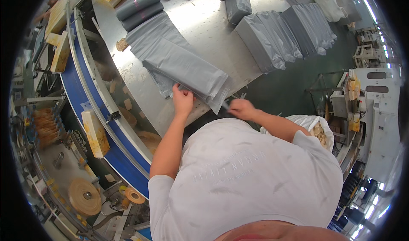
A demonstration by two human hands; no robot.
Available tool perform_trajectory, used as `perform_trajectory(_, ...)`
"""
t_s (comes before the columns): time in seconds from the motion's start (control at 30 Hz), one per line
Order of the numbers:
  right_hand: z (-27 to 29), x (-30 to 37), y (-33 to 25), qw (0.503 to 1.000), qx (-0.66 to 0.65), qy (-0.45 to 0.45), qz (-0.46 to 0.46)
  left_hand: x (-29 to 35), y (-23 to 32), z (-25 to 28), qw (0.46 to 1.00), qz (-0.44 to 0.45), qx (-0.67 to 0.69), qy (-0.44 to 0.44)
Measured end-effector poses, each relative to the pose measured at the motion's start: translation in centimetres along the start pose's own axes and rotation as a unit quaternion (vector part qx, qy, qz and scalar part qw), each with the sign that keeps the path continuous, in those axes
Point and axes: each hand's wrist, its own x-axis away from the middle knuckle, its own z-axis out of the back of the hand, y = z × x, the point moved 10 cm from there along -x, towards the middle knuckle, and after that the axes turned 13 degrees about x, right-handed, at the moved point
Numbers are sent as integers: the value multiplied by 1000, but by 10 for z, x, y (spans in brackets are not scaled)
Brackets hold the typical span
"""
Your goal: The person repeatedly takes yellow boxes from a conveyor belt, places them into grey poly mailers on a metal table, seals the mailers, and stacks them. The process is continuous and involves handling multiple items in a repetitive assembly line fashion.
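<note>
A stack of flat grey plastic bags [183, 66] lies slantwise across the metal table, its near end at the table's front edge. My left hand [183, 100] is closed at the stack's near left side, its fingers curled on the edge of a bag. Just right of the near end, my right hand [242, 109] is closed and slightly smeared by motion. A small pale bit shows at its fingertips, too blurred to name. Under the stack's left side, a loose grey bag [160, 84] sticks out.
Grey rolls [138, 4] lie at the metal table's [204, 28] far left; bundled grey packs [268, 41] stand at its right. Left of it runs a blue conveyor [115, 149] bearing yellow-white blocks [94, 134]. A white sack [313, 124] stands by my right elbow.
</note>
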Motion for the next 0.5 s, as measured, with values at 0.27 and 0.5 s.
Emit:
perform_trajectory(0.27,26,162,171,778,226,-473,-347,67,44,-30,923,-305,-230,-43)
perform_trajectory(0.5,109,-98,13,892,231,14,389,111,37,-108,577,-544,-567,-223)
